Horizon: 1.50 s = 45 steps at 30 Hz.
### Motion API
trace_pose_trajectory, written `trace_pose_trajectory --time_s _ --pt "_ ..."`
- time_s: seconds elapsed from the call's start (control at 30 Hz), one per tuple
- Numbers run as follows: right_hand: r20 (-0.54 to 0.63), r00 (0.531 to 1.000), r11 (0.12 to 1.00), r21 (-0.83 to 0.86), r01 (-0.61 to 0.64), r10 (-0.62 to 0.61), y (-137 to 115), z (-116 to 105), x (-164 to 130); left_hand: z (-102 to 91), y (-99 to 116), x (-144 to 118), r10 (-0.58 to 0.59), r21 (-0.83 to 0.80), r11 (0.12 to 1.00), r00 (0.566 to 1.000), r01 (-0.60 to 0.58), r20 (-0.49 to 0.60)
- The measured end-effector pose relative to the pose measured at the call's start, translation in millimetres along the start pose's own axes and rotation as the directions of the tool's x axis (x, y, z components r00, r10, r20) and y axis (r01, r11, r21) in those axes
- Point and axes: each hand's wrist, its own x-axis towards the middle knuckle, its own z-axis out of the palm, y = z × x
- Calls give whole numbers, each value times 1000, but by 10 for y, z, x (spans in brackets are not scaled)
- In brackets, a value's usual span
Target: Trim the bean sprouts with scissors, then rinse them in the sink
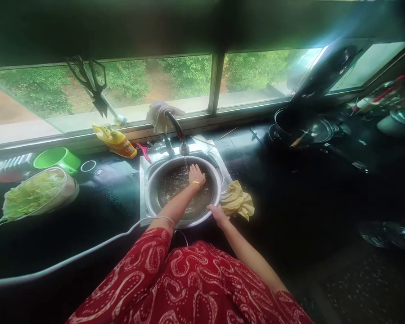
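Note:
A large steel basin (155,180) sits in the sink, holding water. A thin stream runs into it from the curved tap (175,128). My left hand (197,174) reaches into the water under the stream, fingers spread, a gold bangle on the wrist. My right hand (218,213) grips the basin's near right rim. A crumpled yellow cloth (238,203) lies on the counter just right of that hand.
A white bowl of shredded cabbage (33,193) stands at left, with a green mug (59,158) and a yellow bottle (116,141) behind it. Scissors (94,85) hang at the window. A dark wok (303,128) rests on the stove at right. A white cable (87,249) crosses the counter.

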Motion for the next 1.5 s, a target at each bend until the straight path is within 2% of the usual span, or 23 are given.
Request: trace_pose_trajectory --time_s 0.1,0.2,0.3,0.37,0.47,0.57,0.63,0.7,0.77,0.87,0.97,1.03,1.13,1.23,1.5 --pt "1 1000 1000 2 -2 2 -18 15 4 29 47 -37 91 24 995 988 -95 123" --pt "12 1000 1000 13 3 -3 -12 11 9 0 -29 -296 227 40 970 957 -238 179" --pt "22 1000 1000 20 5 -5 27 -7 22 -149 -290 -642 353 15 932 919 -361 177" --pt "23 1000 1000 19 -1 1 49 -17 32 -311 -579 -825 368 -13 929 919 -370 139" --pt "17 1000 1000 11 -17 16 44 -19 37 -550 -1104 -977 248 -54 968 969 -247 18" --pt "8 1000 1000 -1 -25 25 1 -12 19 -650 -1577 -1078 17 -92 995 991 -30 -131" --pt "6 1000 1000 -8 -26 27 -28 -9 1 -605 -1796 -1177 -164 -144 980 962 135 -216" --pt "4 1000 1000 -14 -28 28 -48 -9 -16 -486 -1933 -1298 -321 -247 933 914 261 -247" --pt "1 1000 999 -17 -28 28 -57 -11 -26 -326 -2013 -1408 -434 -390 858 878 334 -203" --pt "-6 1000 999 -20 -26 26 -64 -13 -27 -94 -2086 -1491 -556 -630 673 827 388 -84" --pt "-7 1000 999 -25 -25 25 -74 -13 -20 64 -2142 -1475 -556 -788 500 831 359 26" --pt "-5 1000 999 -30 -27 27 -82 -13 -12 127 -2163 -1442 -524 -838 414 846 355 100" --pt "-11 999 999 -38 -36 35 -82 -13 5 180 -2164 -1403 -522 -882 294 835 369 175" --pt "-15 999 998 -39 -42 42 -68 -13 24 201 -2145 -1393 -525 -899 253 831 358 184" --pt "-2 1000 999 -18 -31 31 -22 -23 65 182 -2130 -1417 -507 -912 264 850 315 147"
